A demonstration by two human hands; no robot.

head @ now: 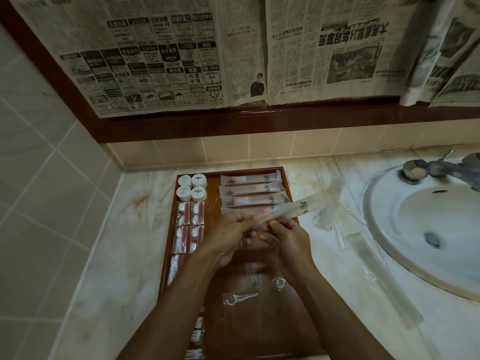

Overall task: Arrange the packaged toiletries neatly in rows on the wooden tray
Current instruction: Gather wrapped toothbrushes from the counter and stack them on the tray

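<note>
Hands meet at the centre of the frame, over the wooden tray [287, 178]. The left hand [228, 236] and the right hand [285, 236] both pinch the near end of a long translucent sachet [288, 209], fingers curled round it, while its far end points toward the upper right and hangs above the tray's right rim. A second blurred packet [332, 203] seems to cross behind it; whether either hand holds that one I cannot tell.

Judging by the layout, the step in hand is adding this sachet to the row of long packets [252, 189] stacked at the upper right of the tray. Three lie there parallel and a fourth shows just above the knuckles. The next move likely calls for turning the sachet level with those and setting it down just below the last, edges flush.

On the tray, four small round jars [192, 187] sit in a square at the upper left corner. Below them, cotton-bud packs [189, 224] run in two columns down the left side toward the bottom of the frame. A loose clear packet with a white outline [240, 297] lies on the bare wood in the lower middle, unsorted. More clear sachets [363, 253] lie off the tray on the marble counter [104, 255], between the tray and the sink [415, 229] at the right.
</note>
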